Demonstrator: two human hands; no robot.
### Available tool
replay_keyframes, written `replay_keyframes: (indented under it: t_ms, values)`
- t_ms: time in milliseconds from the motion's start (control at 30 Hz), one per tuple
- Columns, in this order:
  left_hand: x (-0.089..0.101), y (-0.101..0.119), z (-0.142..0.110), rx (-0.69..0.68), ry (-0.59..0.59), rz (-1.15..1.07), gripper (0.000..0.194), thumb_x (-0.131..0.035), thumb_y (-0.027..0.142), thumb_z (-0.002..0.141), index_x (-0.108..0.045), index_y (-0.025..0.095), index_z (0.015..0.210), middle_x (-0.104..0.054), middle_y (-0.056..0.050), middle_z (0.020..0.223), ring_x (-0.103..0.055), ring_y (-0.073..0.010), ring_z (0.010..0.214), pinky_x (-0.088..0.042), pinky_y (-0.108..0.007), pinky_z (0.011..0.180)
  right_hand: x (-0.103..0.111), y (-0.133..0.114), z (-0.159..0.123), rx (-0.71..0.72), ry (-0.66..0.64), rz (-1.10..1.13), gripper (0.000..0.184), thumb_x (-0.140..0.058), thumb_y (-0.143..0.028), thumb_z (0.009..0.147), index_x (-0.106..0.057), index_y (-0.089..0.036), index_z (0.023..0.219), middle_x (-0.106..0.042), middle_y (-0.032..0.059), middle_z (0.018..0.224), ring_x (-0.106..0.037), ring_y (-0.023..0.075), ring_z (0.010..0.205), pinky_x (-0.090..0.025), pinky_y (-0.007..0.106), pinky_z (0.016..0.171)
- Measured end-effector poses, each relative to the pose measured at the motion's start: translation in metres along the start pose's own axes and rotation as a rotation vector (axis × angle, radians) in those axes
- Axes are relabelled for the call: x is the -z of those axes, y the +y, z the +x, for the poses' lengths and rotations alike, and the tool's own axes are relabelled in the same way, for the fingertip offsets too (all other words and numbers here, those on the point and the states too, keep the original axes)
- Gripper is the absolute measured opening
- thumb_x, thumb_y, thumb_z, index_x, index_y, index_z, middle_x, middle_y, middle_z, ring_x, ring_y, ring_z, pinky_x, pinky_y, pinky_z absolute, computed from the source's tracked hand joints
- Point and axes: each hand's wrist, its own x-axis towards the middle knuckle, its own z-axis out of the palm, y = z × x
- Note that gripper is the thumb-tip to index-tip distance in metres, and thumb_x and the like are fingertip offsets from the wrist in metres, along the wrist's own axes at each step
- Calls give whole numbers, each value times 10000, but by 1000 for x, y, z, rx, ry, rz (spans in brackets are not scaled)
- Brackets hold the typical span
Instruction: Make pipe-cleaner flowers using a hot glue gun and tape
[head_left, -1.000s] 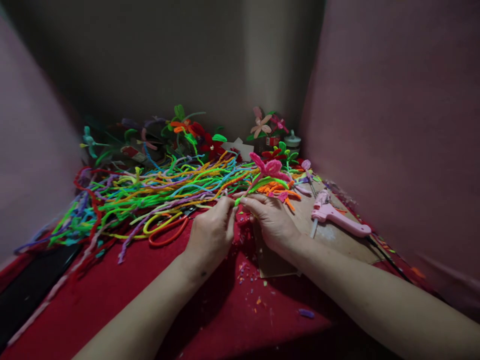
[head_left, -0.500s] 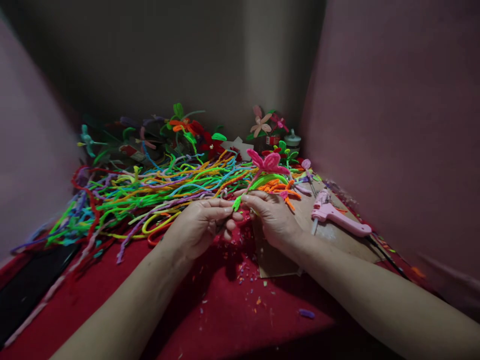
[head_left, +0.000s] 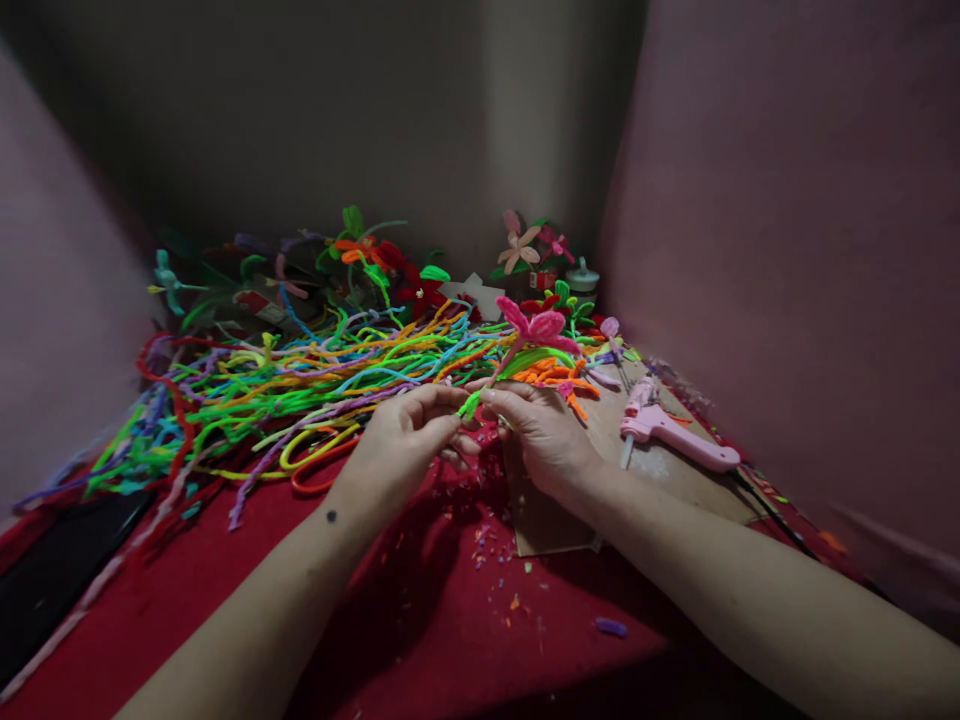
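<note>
A pink pipe-cleaner flower (head_left: 537, 326) stands on a thin stem wrapped in green near its lower end (head_left: 471, 402). My left hand (head_left: 401, 445) pinches the green end of the stem between thumb and fingertips. My right hand (head_left: 541, 430) is closed on the same stem just to the right, knuckles up. Both hands hover over the red cloth (head_left: 420, 620), in front of a wide heap of coloured pipe cleaners (head_left: 300, 375).
A pink glue gun (head_left: 671, 435) lies on a brown board (head_left: 667, 470) at the right. Orange-handled scissors (head_left: 319, 465) lie under the heap's near edge. Finished flowers (head_left: 375, 255) and a small jar (head_left: 583, 278) stand at the back. Trimmings litter the cloth.
My left hand has turned from knuckles-up to a fingertip pinch on the green stem end. The flower has lifted slightly and both hands have risen a little.
</note>
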Motion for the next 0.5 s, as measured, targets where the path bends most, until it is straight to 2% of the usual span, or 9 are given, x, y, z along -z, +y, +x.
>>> replay_keyframes:
  t_ms: [133, 233, 333, 500]
  values:
    - [-11, -11, -5, -340, 207, 684, 323, -603, 272, 760, -555, 184, 1067, -651, -61, 863, -616, -195, 715, -419, -257, 598, 0, 3, 0, 13, 38, -14, 84, -646, -253, 702, -716, -208, 700, -638, -9, 651, -569, 152, 682, -444, 305, 722]
    - [-14, -19, -8, -440, 263, 1099, 182, -506, 274, 839, -571, 174, 976, -622, -85, 823, -597, -203, 695, -335, -243, 527, -1, 3, -1, 14, 37, -16, 84, -657, -260, 693, -728, -220, 714, -641, -9, 654, -584, 164, 728, -446, 313, 756]
    - [-10, -22, -7, -484, 221, 1245, 149, -417, 226, 883, -561, 187, 887, -596, -75, 754, -568, -185, 636, -291, -245, 508, -2, 2, -2, 8, 25, -36, 96, -652, -267, 704, -733, -222, 726, -658, -5, 688, -592, 166, 775, -441, 323, 808]
    - [-6, -22, -3, -474, 230, 1143, 120, -403, 210, 882, -510, 208, 828, -583, -28, 686, -536, -165, 576, -308, -245, 544, -1, 5, -3, 40, -6, -92, 138, -634, -273, 745, -741, -231, 821, -701, 17, 821, -610, 179, 886, -421, 338, 891]
